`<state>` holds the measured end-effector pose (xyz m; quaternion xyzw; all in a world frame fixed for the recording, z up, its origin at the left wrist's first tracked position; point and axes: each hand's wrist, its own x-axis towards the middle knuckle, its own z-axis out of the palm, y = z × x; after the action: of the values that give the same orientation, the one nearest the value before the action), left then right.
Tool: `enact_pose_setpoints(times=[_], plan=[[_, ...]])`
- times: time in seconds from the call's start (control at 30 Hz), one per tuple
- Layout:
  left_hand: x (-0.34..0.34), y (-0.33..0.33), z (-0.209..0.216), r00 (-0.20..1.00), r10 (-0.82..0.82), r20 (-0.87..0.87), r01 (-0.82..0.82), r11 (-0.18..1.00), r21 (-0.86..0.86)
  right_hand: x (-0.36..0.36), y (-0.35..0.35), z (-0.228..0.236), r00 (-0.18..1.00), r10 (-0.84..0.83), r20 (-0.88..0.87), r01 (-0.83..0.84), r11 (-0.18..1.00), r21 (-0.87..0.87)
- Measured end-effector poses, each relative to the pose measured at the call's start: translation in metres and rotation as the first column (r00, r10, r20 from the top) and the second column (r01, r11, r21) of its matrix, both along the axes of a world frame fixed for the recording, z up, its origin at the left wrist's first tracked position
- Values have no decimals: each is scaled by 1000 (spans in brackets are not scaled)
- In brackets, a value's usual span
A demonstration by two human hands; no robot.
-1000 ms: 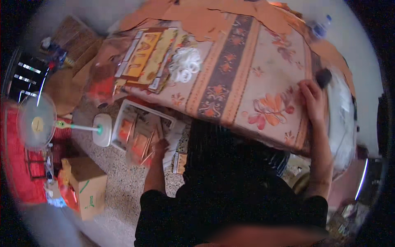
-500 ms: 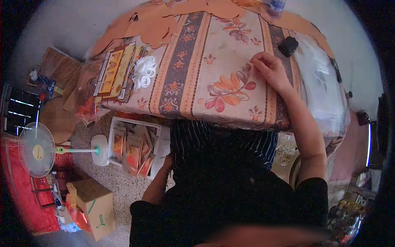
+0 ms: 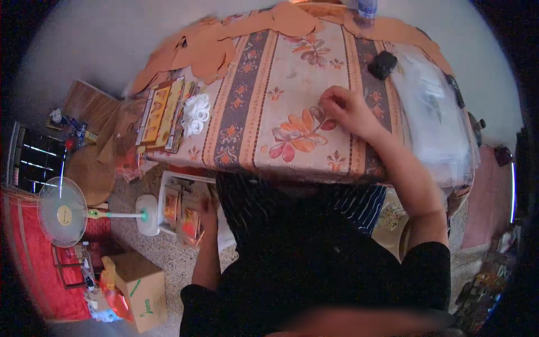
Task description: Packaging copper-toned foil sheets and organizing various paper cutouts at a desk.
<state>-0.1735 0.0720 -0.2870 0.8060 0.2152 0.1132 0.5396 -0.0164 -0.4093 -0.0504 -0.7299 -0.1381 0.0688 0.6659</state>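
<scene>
My right hand point(image 3: 349, 114) rests over the flowered tablecloth point(image 3: 297, 73), its fingers curled and thumb and forefinger brought together; nothing shows between them. Beside my left leg, my left hand point(image 3: 209, 212) hangs down over a white open box point(image 3: 167, 185). In that box lie several clear packets with orange contents point(image 3: 191, 224). The left fingers are too small and dim to make out, so I cannot tell whether they grip a packet. At the table's left side, white rings or rolled bands point(image 3: 196, 114) sit in a heap next to a stack of yellow and brown printed cards point(image 3: 161, 115).
Clear plastic sheets or bags point(image 3: 435, 121) cover the table's right side, near a black lump-like object point(image 3: 383, 65). Orange-brown cut-out sheets point(image 3: 292, 21) line the far edge, with a bottle point(image 3: 368, 8) there. A fan point(image 3: 63, 212) and a cardboard box point(image 3: 147, 292) stand on the floor at left.
My left hand has come forward from beside my leg to over the packets in the white box. My right hand has shifted slightly nearer and left across the cloth. The view has tilted a little.
</scene>
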Motion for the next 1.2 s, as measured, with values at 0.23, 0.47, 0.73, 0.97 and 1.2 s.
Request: enact_pose_setpoints(times=[0.23,0.47,0.73,0.97,1.2], plan=[[49,-91,167,827,-373,420,62,803,593,-5,2,15,955,-74,287,155,950,-271],[149,-128,253,575,-801,166,433,470,769,-6,-2,9,848,1,530,334,775,-537],[176,-130,256,505,-848,-161,650,250,718,-7,11,20,930,138,342,222,531,-818],[186,-124,241,431,-897,-101,734,283,617,10,12,15,948,217,235,119,444,-888],[181,-125,237,435,-895,-97,750,300,589,6,12,13,939,208,272,155,449,-880]])
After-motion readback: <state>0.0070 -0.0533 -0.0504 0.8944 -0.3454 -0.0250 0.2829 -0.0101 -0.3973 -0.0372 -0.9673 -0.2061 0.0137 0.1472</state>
